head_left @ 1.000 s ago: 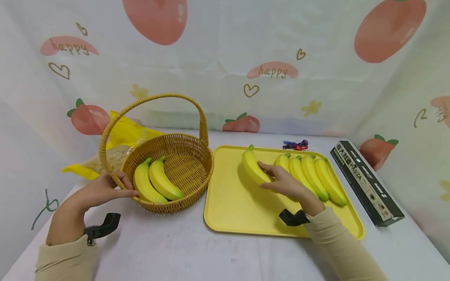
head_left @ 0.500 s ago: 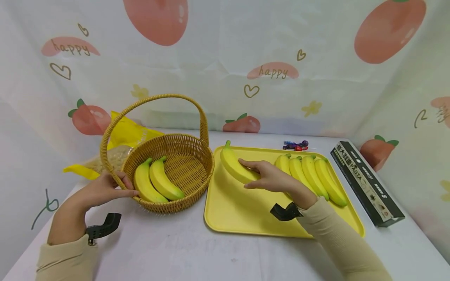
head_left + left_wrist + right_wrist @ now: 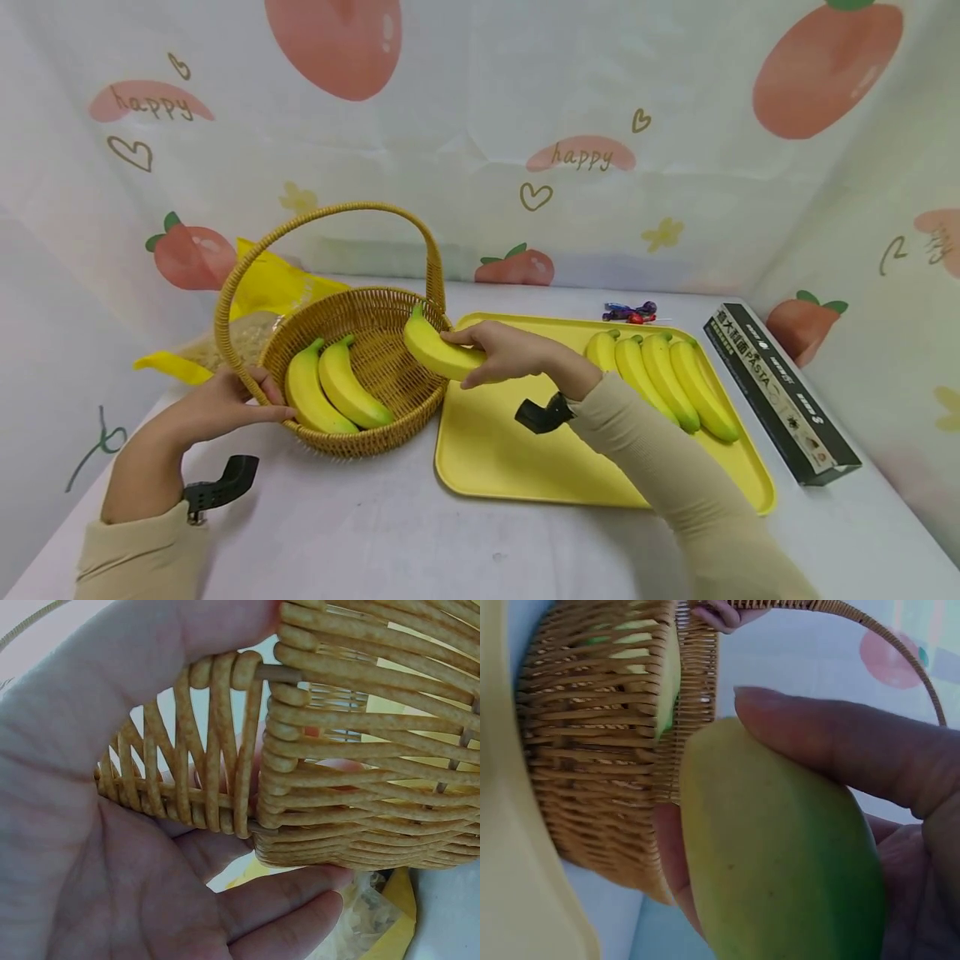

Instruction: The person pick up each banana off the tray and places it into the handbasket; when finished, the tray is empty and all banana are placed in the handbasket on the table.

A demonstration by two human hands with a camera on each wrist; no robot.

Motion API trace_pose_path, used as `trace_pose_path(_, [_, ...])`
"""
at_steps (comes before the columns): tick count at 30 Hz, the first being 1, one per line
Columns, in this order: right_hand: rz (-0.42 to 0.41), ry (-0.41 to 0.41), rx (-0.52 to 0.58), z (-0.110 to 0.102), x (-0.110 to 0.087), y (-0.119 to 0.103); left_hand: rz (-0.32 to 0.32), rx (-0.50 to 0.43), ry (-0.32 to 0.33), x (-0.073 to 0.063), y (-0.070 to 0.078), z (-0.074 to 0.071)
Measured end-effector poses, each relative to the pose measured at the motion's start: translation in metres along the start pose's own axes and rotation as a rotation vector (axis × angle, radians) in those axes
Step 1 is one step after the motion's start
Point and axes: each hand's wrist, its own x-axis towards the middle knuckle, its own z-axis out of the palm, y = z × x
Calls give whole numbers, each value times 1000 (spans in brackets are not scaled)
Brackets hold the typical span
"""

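A wicker basket (image 3: 397,425) with a tall hoop handle stands on the left of the table, two bananas (image 3: 347,392) lying side by side in it. My left hand (image 3: 225,404) grips the base of its handle at the near left rim; in the left wrist view the fingers (image 3: 277,900) pass behind the weave. My right hand (image 3: 510,350) holds another banana (image 3: 438,350) between thumb and fingers, stem end over the basket's right rim. The right wrist view shows this banana's greenish tip (image 3: 780,847) up close, the basket wall (image 3: 600,772) beyond it.
A yellow tray (image 3: 517,467) sits right of the basket, with several bananas (image 3: 660,379) along its right side. Farther right lies a black pasta box (image 3: 780,392). Wrapped lollipops (image 3: 630,312) lie behind the tray, and a yellow bag (image 3: 273,279) behind the basket.
My right hand has carried its banana leftward from over the tray to the basket's right rim. The left hand and the basket have stayed put.
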Motion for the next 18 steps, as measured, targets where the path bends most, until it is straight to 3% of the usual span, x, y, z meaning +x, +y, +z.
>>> trace_pose_path(8, [80,-172,30,-8,54,-12,-8,-6,-9,-1,1,-1])
trace_pose_path(18, [55,-248,152,-5,96,-15,-19,0,-6,0,0,-1])
